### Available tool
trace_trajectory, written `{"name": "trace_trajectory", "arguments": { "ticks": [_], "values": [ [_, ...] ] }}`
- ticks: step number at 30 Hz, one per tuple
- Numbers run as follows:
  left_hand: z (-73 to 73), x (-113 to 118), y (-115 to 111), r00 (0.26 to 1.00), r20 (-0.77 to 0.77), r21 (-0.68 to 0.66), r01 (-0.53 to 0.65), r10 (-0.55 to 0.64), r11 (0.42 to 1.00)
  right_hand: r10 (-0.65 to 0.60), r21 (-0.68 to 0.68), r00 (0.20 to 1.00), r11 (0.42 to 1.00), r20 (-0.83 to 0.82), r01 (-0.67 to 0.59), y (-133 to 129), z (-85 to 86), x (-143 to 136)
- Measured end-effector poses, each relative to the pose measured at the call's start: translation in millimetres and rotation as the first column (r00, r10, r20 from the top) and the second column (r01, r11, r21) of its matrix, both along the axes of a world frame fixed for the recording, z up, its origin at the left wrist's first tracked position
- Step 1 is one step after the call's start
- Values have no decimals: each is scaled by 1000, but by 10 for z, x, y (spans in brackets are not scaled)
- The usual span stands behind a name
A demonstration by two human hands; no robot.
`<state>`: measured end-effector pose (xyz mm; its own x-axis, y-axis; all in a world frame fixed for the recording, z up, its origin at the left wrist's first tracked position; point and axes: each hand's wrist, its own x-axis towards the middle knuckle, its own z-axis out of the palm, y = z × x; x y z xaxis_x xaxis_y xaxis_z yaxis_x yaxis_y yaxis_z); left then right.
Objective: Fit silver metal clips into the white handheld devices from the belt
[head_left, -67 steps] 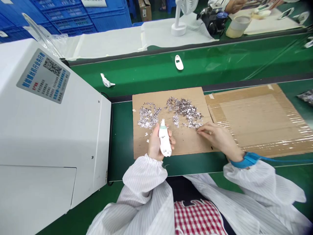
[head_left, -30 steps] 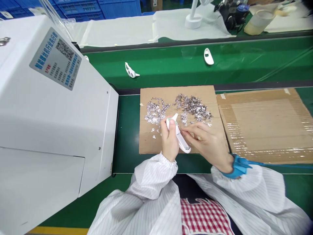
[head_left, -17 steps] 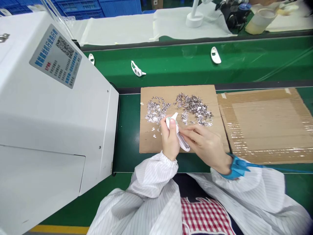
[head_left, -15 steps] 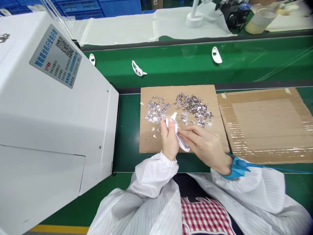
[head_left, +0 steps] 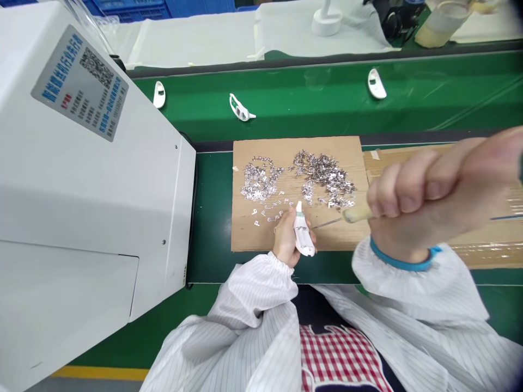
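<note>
My left hand is closed around a white plastic casing half with a narrow nozzle end, its hollow inner side facing up. Small metal parts show inside it. In my right hand, raised close to the camera and somewhat blurred, is a thin-shafted tool with a pale yellow handle. Its shaft points left to the casing; whether the tip touches is hidden by my left fingers. Beyond the hands, a loose pile of small shiny metal clips and a denser pile of metal pieces lie on a cardboard sheet.
A large white machine fills the left side. Along the green conveyor belt lie white casing parts, including one with a nozzle and a rounded one. A taped second cardboard sheet lies at the right, partly behind my right arm.
My right hand has left the casing and come up to the right with the pale-handled tool in it. My left hand has turned the casing more upright. Belt parts have shifted slightly right.
</note>
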<state>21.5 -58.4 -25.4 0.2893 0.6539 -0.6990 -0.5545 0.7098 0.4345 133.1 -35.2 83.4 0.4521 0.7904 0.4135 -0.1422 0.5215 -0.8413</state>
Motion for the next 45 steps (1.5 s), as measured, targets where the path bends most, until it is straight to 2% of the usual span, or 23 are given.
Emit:
{"name": "trace_trajectory", "arguments": {
  "ticks": [5, 11, 14, 19, 26, 29, 34, 41, 45],
  "values": [
    [-13, 0, 2, 1000, -1, 5, 6, -6, 1000, 44, -8, 998, 999, 40, -44, 51, -132, -136],
    [-17, 1, -4, 1000, 6, 22, -9, 9, 1000, 58, 77, 998, 995, 0, -58, 81, -177, -194],
    [-43, 12, -25, 1000, -4, 36, -7, 8, 999, 42, 41, 997, 998, 71, -45, 68, -199, -241],
    [-77, 14, -56, 1000, -21, 52, 4, -3, 999, 123, -22, 979, 992, 160, -121, 31, -192, -280],
    [-81, 9, -37, 1000, -5, 79, 25, -25, 997, 92, 22, 993, 995, 80, -94, 53, -111, -249],
    [-84, 11, -38, 998, -30, 49, 50, -49, 998, 55, 46, 986, 997, 159, -63, 39, -160, -272],
    [-72, 6, -45, 998, -39, 43, 47, -45, 998, -4, -17, 960, 1000, 281, 9, -7, -212, -319],
    [-67, -3, -41, 998, -29, 41, 62, -60, 997, 11, -41, 980, 999, 198, -3, -63, -138, -352],
    [-53, 3, -35, 999, -25, 2, 35, -35, 999, 91, -58, 986, 995, 143, -83, -118, -142, -331]
  ]
}}
